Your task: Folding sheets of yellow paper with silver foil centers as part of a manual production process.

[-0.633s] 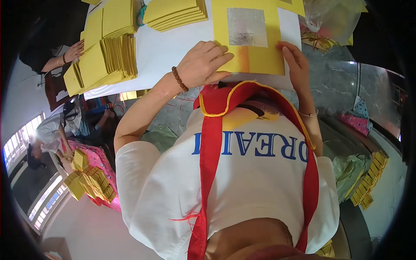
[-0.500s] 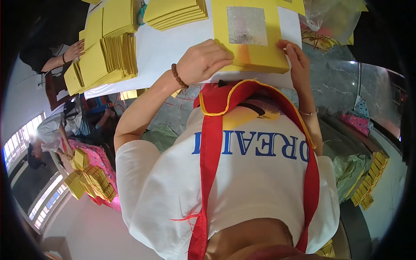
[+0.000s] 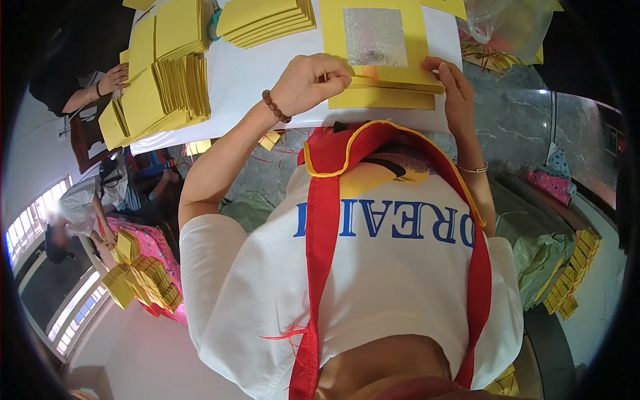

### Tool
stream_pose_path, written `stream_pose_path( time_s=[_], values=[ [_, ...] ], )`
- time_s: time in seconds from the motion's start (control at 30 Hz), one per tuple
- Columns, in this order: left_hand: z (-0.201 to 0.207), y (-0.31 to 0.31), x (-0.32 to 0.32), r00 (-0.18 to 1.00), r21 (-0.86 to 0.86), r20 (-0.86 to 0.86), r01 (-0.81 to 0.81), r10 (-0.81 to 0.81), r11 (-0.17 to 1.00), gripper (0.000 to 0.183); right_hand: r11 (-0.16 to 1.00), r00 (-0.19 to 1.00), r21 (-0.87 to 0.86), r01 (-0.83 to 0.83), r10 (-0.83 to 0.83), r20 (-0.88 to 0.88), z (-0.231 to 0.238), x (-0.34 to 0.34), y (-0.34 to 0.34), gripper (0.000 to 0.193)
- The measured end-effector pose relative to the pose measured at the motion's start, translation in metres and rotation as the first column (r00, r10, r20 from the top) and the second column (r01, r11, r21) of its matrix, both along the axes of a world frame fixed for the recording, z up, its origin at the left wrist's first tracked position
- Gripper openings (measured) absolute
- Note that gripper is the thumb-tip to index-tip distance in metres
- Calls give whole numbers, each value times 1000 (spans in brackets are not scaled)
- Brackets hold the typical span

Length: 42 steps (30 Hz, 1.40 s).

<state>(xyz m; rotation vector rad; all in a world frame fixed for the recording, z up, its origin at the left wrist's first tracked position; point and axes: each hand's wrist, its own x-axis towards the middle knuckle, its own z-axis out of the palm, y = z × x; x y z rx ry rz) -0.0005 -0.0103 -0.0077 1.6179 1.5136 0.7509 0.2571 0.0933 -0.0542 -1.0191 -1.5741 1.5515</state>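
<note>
In front of me, at the table's near edge, lies a stack of yellow paper sheets [image 3: 337, 40] with a silver foil square [image 3: 375, 38] on top. My left hand [image 3: 312, 85] is closed, thumb against curled fingers, at the stack's near left corner. At the near right corner, the fingers and thumb of my right hand [image 3: 451, 87] hold the paper's edge. Between my hands the near edge of the upper paper is bent up. A lower yellow strip [image 3: 380, 100] sticks out toward me beneath it. An orange patch below the foil is partly covered.
Folded yellow paper stacks [image 3: 180, 80] fill the table's left side, with another stack [image 3: 267, 20] farther back. Another person's hand [image 3: 115, 78] touches the left stacks. A clear plastic bag [image 3: 503, 27] is at the back right. A second person [image 3: 90, 207] sits at far left.
The paper's near edge has come up and away from me, baring the lower strip. Both hands have shifted slightly, the left one a little left and away.
</note>
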Motion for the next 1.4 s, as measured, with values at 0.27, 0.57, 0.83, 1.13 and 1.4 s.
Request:
stream_pose_path(
  time_s=[0.27,0.57,0.83,1.13,1.4],
  values=[
    [-2,4,-3,993,-115,108,-27,39,993,18,999,1000,44,-6,5,16,-1,1,2,32],
    [-1,7,-5,984,-226,172,-9,49,974,17,999,1000,33,-11,11,2,-1,2,4,32],
    [-1,10,-7,976,-263,216,50,8,964,14,1000,999,1,-25,25,-29,-4,5,6,33],
    [-1,12,-8,965,-254,260,86,-18,963,14,999,999,17,-42,43,-18,-1,4,9,33],
    [0,13,-8,971,-278,237,90,-23,956,15,995,995,27,-95,95,15,-7,11,11,39]
  ],
)
